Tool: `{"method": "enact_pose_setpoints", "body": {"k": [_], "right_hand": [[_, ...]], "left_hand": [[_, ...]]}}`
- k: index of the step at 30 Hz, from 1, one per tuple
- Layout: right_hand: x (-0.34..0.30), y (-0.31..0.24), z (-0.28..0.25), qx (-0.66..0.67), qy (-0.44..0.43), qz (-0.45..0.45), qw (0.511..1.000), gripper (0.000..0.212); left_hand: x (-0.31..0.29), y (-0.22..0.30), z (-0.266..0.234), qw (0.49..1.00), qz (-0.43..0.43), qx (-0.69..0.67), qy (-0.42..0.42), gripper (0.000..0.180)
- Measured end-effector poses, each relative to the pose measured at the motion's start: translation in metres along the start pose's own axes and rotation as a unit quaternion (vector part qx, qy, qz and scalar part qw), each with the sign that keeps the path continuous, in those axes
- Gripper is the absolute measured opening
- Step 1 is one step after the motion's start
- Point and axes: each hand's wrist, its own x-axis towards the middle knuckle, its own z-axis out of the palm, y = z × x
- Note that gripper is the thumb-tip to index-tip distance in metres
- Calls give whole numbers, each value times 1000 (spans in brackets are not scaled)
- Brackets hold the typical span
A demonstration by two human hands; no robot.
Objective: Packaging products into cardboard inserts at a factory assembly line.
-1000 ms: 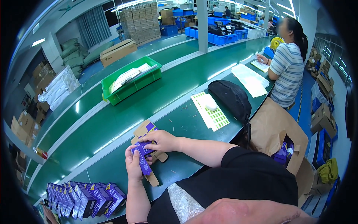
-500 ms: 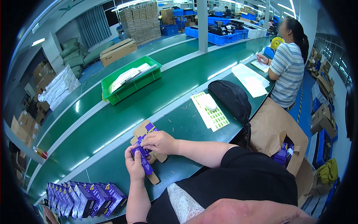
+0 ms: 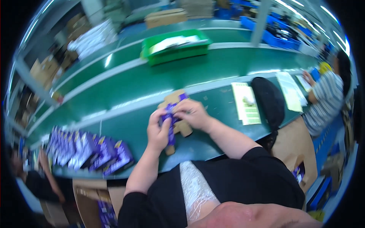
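Between my hands is a partly folded purple carton [image 3: 170, 138], with brown cardboard flaps showing at its upper and lower ends. My left hand [image 3: 157, 131] grips its left side, thumb on the purple face. The fingers of my right hand [image 3: 193, 114] are pinched together on the carton's upper right part; motion blur hides exactly what the fingertips press. Brown cardboard [image 3: 185, 128] with a purple patch sticks out below my right hand. Whether it is the same carton or another blank, I cannot tell. Left of my hands, several purple boxes [image 3: 78, 150] lean in a row on the green table.
A green bin [image 3: 176, 56] with pale sheets stands across the table. Right of my hands lie label sheets [image 3: 245, 110] and a black bag [image 3: 268, 100]. A co-worker [image 3: 325, 97] sits far right, another person [image 3: 42, 182] lower left. An open box [image 3: 89, 184] stands below the table edge.
The view has swung left and down, so the scene sits further right and higher, and a person and open box at lower left show more. Both hands stay on the carton.
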Motion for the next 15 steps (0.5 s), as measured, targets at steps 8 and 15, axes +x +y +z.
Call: {"method": "enact_pose_setpoints", "body": {"k": [8,15], "right_hand": [[0,-5,2,42,-7,7,999,16],[-2,-8,7,97,13,54,994,14]], "left_hand": [[-5,27,-1,993,48,105,12,29],[-15,34,1,991,30,127,10,31]]}}
